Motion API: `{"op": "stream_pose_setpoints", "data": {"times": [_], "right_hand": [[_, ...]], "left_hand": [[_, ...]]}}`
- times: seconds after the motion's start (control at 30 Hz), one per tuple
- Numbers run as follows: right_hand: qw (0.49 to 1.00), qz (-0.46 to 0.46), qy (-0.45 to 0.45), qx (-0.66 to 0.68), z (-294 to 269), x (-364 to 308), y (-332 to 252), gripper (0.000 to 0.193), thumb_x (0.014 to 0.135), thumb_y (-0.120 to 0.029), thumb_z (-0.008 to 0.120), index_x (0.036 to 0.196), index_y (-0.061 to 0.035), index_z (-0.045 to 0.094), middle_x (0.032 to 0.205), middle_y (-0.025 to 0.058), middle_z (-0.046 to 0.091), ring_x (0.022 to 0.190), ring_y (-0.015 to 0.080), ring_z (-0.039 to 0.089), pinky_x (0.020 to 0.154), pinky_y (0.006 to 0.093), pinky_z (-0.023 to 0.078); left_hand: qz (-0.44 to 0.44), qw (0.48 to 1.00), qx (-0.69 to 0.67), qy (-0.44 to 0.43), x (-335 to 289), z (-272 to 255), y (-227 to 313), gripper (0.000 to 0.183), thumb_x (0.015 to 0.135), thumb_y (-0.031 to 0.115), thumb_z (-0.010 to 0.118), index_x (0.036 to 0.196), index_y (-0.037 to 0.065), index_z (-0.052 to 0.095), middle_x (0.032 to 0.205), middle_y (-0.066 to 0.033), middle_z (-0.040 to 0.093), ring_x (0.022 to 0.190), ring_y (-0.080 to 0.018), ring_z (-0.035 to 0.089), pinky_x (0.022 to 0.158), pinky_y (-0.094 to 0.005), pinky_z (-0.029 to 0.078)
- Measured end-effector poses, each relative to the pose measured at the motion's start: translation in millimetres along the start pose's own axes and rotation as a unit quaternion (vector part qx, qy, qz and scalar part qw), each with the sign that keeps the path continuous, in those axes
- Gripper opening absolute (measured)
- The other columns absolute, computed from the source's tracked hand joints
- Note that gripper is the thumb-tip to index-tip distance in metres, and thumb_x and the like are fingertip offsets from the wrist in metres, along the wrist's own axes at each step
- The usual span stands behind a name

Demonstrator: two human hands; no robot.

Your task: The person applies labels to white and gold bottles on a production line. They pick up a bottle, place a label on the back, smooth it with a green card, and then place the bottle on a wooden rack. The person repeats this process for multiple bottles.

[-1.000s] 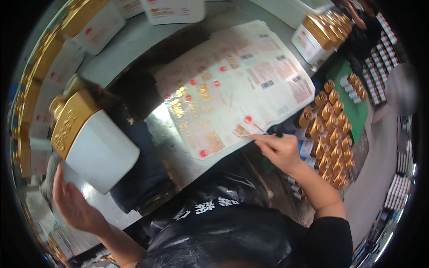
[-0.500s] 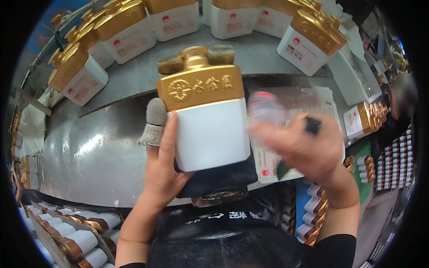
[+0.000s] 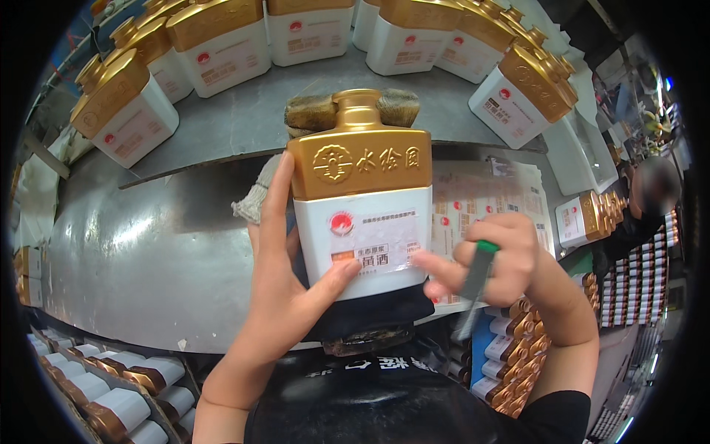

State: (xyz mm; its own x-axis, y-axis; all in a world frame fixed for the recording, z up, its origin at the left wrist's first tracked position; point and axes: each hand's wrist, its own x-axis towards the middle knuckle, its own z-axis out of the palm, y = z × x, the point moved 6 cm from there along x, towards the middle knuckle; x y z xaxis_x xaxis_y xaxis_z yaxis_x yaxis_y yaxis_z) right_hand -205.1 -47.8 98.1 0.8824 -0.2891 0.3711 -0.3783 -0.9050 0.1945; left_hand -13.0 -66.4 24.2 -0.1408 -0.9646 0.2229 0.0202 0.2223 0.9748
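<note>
Left hand's (image 3: 277, 292) grip wraps the side of a flat white-and-gold bottle (image 3: 362, 207), its neck between two brown padded rests (image 3: 310, 112), thumb on the clear printed label (image 3: 381, 240); right hand's (image 3: 497, 260) grip is closed round a slim green-tipped grey tool (image 3: 477, 275). The label's on, only smoothing seems left: red round emblem (image 3: 342, 223), dark print, raised gold characters (image 3: 390, 160) above. Beyond, a pale sheet of labels (image 3: 510, 196) lies on the grey metal counter (image 3: 148, 251), labelled white-and-gold bottles (image 3: 307, 37) lining the back.

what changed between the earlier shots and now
A label now lies on the bottle, whose white front was blank. The right hand came left from the sheet of labels to the label's right edge; the left hand took hold of the bottle, its thumb on the label. The bottle stayed on the dark cloth.
</note>
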Motion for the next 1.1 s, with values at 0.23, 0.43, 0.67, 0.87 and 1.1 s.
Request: {"op": "stream_pose_setpoints", "data": {"times": [0.23,0.43,0.67,0.87,1.1], "right_hand": [[0.799,0.494,0.081,0.334,27.6,-11.5,23.0,0.083,0.076,-0.031,0.082,0.143,-0.0027,0.042,0.065,0.0008,0.056,0.056,0.0098,0.053,0.055,0.0248,0.045],[0.761,0.549,0.059,0.340,44.1,-7.6,23.2,0.085,0.075,-0.032,0.083,0.142,-0.0001,0.042,0.061,0.0012,0.050,0.056,0.0093,0.050,0.054,0.0242,0.041],[0.759,0.539,0.021,0.365,46.8,-13.9,11.0,0.088,0.074,-0.022,0.083,0.145,0.0019,0.038,0.072,-0.0019,0.046,0.066,0.0055,0.045,0.061,0.0203,0.039],[0.725,0.543,0.053,0.419,47.4,-16.9,12.4,0.089,0.074,-0.025,0.083,0.146,0.0011,0.037,0.065,0.0002,0.046,0.060,0.0075,0.047,0.056,0.0230,0.039],[0.727,0.540,0.069,0.419,50.7,-19.0,12.9,0.086,0.076,-0.023,0.082,0.146,0.0003,0.038,0.066,-0.0017,0.047,0.061,0.0069,0.047,0.056,0.0222,0.038]], "left_hand": [[0.028,0.999,0.022,0.027,10.5,4.0,10.0,0.090,0.084,0.012,0.071,0.154,0.007,0.013,0.149,-0.0173,0.022,0.137,-0.0310,0.030,0.106,-0.0453,0.044],[0.032,0.997,0.057,0.046,12.3,0.4,5.7,0.087,0.086,0.012,0.069,0.154,0.009,0.015,0.147,-0.0167,0.023,0.133,-0.0301,0.036,0.103,-0.0435,0.047],[0.000,0.996,-0.084,-0.011,2.6,3.4,0.4,0.095,0.083,0.007,0.071,0.156,0.010,0.010,0.147,-0.0145,0.027,0.134,-0.0310,0.038,0.106,-0.0450,0.044],[-0.035,0.988,-0.149,-0.018,1.6,0.3,0.8,0.099,0.079,0.002,0.072,0.156,0.008,0.009,0.155,-0.0141,0.021,0.138,-0.0298,0.035,0.109,-0.0431,0.041],[-0.033,0.986,-0.162,-0.006,0.8,-5.8,0.0,0.095,0.080,0.001,0.070,0.155,0.006,0.012,0.156,-0.0142,0.021,0.139,-0.0291,0.035,0.110,-0.0425,0.040]]}}
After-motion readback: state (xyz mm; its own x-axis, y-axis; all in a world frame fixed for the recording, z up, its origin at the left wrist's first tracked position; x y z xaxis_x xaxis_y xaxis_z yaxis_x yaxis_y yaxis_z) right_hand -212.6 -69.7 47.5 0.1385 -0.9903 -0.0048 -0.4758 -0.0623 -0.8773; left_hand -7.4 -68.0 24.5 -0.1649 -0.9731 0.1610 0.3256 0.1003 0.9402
